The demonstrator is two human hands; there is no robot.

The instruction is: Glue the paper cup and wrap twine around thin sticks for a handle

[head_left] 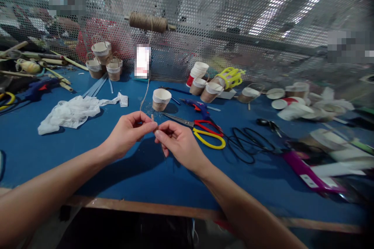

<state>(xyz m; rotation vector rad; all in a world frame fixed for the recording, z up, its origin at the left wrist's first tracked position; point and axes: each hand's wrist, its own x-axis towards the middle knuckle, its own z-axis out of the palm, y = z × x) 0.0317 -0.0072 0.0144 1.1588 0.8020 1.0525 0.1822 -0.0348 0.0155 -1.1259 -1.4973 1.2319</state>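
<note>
My left hand (130,130) pinches a thin jute twine (145,92), which runs up to a spool (148,22) on a rod at the mesh wall. Fingertip to fingertip with it, my right hand (178,142) is closed on the same twine, and a short end hangs below the fingers. The exact grip is partly hidden. Just beyond my hands stands a small twine-wrapped paper cup (161,100) with a white lace rim. Scissors (201,130) with red and yellow handles lie beside my right hand, blades toward the cup. Behind them is a blue glue gun (198,108).
White lace fabric (71,113) lies at left, near pale glue sticks (97,85). Wrapped cups (101,52) are stacked behind. More cups (212,91) stand at back right. A black cable (251,144) and purple power strip (314,171) occupy the right. A lit phone (142,61) leans at the back.
</note>
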